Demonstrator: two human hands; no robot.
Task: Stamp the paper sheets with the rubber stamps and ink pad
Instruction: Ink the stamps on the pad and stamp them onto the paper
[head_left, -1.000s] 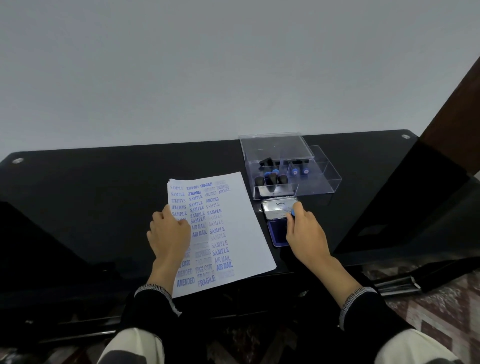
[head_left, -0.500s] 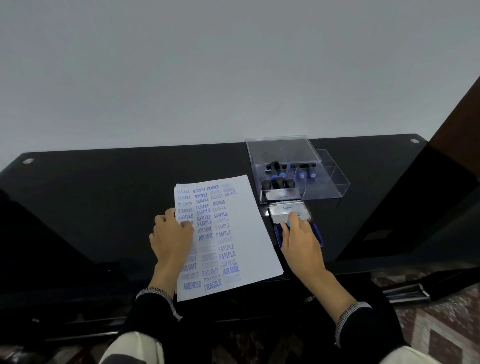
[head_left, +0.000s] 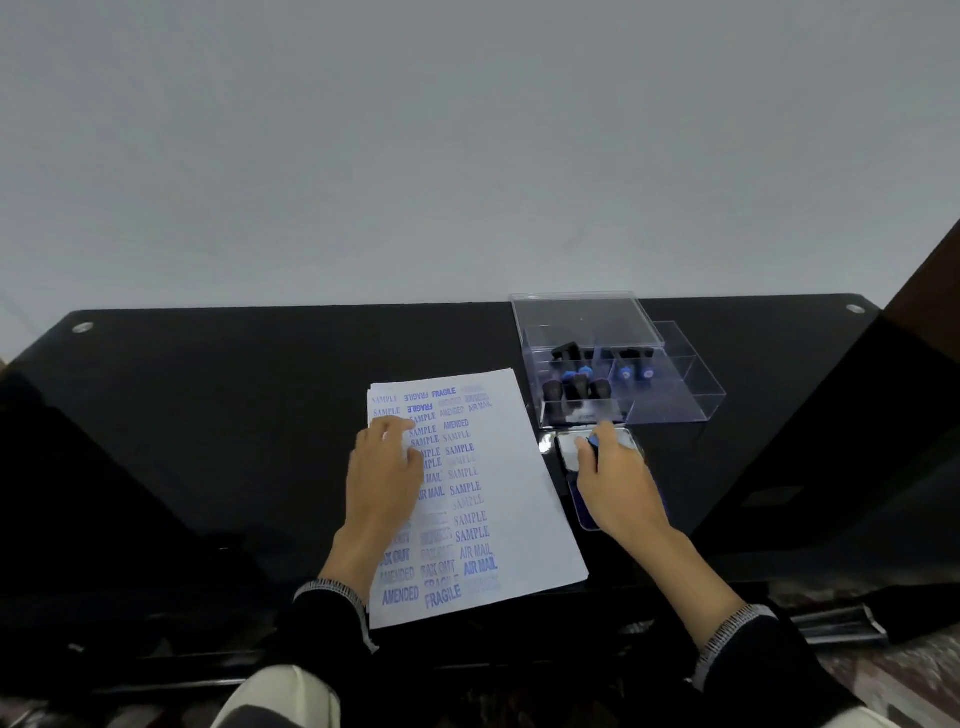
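The stamp (head_left: 593, 442) is being pinched by the right hand (head_left: 615, 480) fingers and kept on the pad (head_left: 582, 499), inking ongoing; paper (head_left: 514, 467) is being pressed by the flat left hand (head_left: 384, 467)

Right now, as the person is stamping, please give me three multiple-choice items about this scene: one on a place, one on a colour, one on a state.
1. Where does the clear stamp box stand?
A. beyond the ink pad
B. left of the paper
C. on the paper

2. What colour are the stamped words on the paper sheets?
A. red
B. blue
C. green

3. What is the left hand doing?
A. lifting a sheet
B. holding a stamp
C. resting on the paper

Answers:
1 A, since the box sits just past the ink pad at the right hand.
2 B, since SAMPLE, FRAGILE and AIR MAIL are all printed in blue.
3 C, since its fingers lie on the sheet, which is flat on the black table.
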